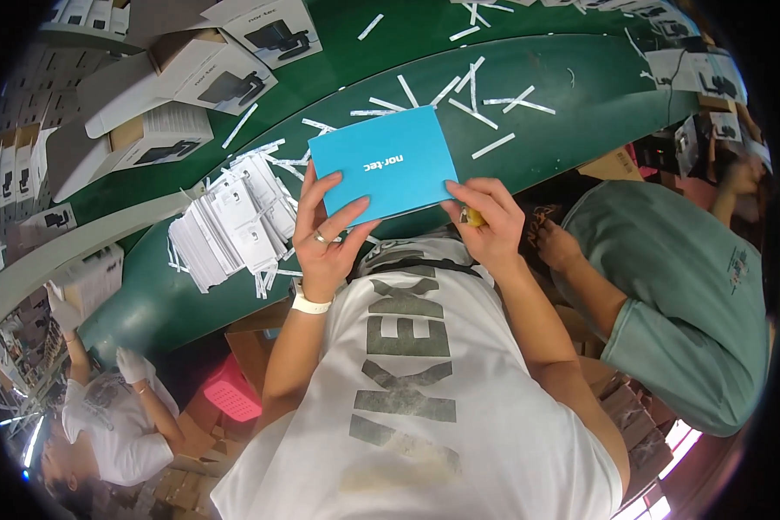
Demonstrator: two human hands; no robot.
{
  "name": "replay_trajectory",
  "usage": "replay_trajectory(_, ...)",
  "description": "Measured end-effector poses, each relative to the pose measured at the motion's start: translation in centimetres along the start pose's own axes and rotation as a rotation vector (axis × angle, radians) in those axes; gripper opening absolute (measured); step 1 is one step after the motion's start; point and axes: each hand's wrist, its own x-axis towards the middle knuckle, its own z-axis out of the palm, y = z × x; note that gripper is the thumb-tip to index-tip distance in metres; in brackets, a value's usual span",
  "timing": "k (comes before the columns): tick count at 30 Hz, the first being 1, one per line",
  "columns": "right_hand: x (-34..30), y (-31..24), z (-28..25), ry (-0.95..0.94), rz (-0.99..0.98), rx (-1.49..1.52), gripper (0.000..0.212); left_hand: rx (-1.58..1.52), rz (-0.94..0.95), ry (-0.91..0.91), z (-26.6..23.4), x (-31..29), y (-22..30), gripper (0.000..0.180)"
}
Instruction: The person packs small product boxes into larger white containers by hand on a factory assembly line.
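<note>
- Blue card sleeve (383, 163): flat, rectangular, held above the near edge of the green bench (581, 78), tilted slightly, light lettering facing up.
- Left hand (325, 236): fingers spread against the sleeve's lower left edge, thumb on its face; a ring and a white wristband (308, 303) show.
- Right hand (485, 221): pinching the sleeve's lower right corner; a small yellow object (474, 217) sits partly hidden under the fingers, kind not discernible.
- Stack of white leaflets (230, 227): fanned on the bench just left of the left hand.
- White paper strips (494, 145): scattered over the bench beyond the sleeve.
- Open white cartons (160, 130): further left.
- Neighbour in a green shirt (676, 286): close at the right.
- Risk, judged: the corner-only grip could let the sleeve bend or slip; the loose strips could be caught under it; the neighbour's elbow could jostle it.
</note>
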Motion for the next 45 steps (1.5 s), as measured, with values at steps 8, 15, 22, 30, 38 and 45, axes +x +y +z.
replay_trajectory(8,-1.7,-1.0,2.2,-0.075,0.006,-0.107,0.051,0.189,0.084,-0.172,-5.2,-0.6,-1.4,0.041)
replay_trajectory(15,-1.2,-5.3,-1.8,-0.135,-0.148,-0.169,0.059,0.882,0.138,-0.503,-0.4,2.9,8.4,0.084)
replay_trajectory(22,3.6,-5.0,-16.2,-0.177,-0.21,-0.007,0.064,0.842,0.21,-0.36,5.7,8.3,18.9,0.086)
replay_trajectory(30,9.7,-4.7,-20.0,-0.311,-0.102,0.186,0.083,0.771,0.224,-0.411,4.1,13.5,24.8,0.077)
replay_trajectory(38,10.5,-4.3,-26.2,-0.371,-0.115,0.274,0.085,0.707,0.307,-0.601,5.0,15.4,29.2,0.08)
replay_trajectory(45,12.6,-2.8,-30.9,-0.245,-0.115,0.315,0.085,0.746,0.35,-0.485,6.5,18.0,34.6,0.078)
